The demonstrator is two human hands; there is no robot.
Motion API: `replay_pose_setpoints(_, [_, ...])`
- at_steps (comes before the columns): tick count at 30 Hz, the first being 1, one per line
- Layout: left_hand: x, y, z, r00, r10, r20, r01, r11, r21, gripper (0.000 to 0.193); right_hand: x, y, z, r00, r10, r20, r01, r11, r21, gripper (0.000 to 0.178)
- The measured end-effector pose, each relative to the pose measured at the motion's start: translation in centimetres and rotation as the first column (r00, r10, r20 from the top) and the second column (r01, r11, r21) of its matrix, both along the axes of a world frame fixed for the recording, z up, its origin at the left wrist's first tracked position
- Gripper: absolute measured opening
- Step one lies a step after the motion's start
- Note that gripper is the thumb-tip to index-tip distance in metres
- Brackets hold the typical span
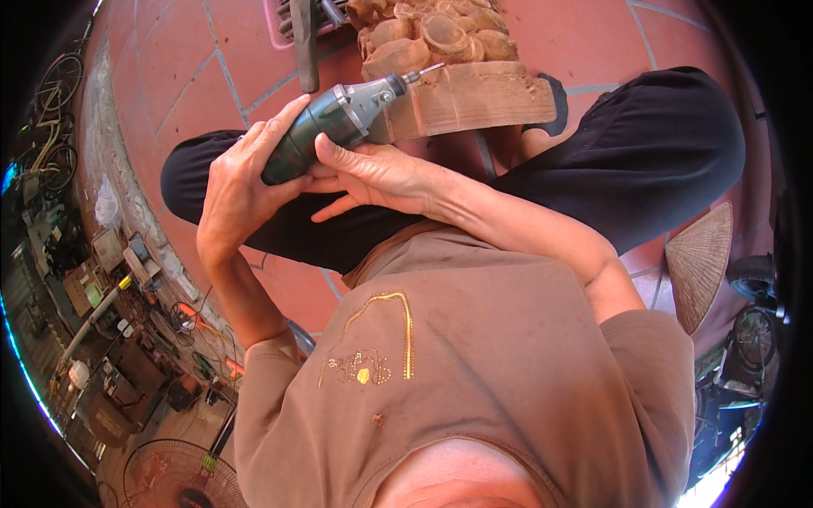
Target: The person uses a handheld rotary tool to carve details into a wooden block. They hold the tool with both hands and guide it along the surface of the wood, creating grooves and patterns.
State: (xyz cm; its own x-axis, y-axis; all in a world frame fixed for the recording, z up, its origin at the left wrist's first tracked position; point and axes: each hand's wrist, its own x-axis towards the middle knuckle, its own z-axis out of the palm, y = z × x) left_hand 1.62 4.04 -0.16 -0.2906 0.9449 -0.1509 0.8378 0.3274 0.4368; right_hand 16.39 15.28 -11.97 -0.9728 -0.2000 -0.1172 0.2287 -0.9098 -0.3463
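Observation:
A dark green and grey rotary grinder (pixel 326 131) lies slantwise in front of me, with a thin metal bit (pixel 430 69) in its collet. My left hand (pixel 244 182) is wrapped round its rear end. At its lower side my right hand (pixel 377 176) is turned palm up, fingers apart, its thumb against the casing. The bit's tip is over a carved wooden piece (pixel 474 93), whose flat, pale brown edge faces me. Rounded relief carving (pixel 445 34) covers its far part. Whether the bit touches the wood I cannot tell.
A wooden-looking bar (pixel 303 46) leans by a pink basket (pixel 278 21) at the far left. My crossed legs (pixel 644 161) flank the carving on red floor tiles (pixel 584 34). A conical hat (pixel 701 267) lies right; a fan (pixel 182 474) and cluttered tools stand left.

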Motion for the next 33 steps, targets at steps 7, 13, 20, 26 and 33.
replay_pose_setpoints(7, [0.5,-0.7,0.7,0.999,-0.032,-0.009,0.032,0.999,0.002,0.088,1.1,-0.2,1.0,0.998,0.044,-0.033,-0.045,0.999,-0.020,0.081])
replay_pose_setpoints(13, [-0.1,-2.0,1.8,0.999,-0.045,0.009,0.046,0.997,-0.066,0.088,0.6,-1.8,0.7,0.987,0.116,-0.112,-0.118,0.993,-0.003,0.086])
replay_pose_setpoints(20, [-0.1,-2.5,1.7,0.996,-0.094,-0.006,0.094,0.993,-0.077,0.087,1.4,-1.9,1.4,0.985,0.142,-0.100,-0.140,0.990,0.028,0.093])
replay_pose_setpoints(26, [0.2,-2.3,1.8,0.993,-0.119,-0.013,0.118,0.990,-0.076,0.086,1.9,-1.9,1.6,0.987,0.139,-0.075,-0.138,0.990,0.019,0.094])
replay_pose_setpoints(33, [0.4,-2.1,1.5,0.993,-0.122,-0.009,0.121,0.989,-0.084,0.085,2.2,-1.7,1.5,0.989,0.129,-0.066,-0.128,0.992,0.015,0.094])
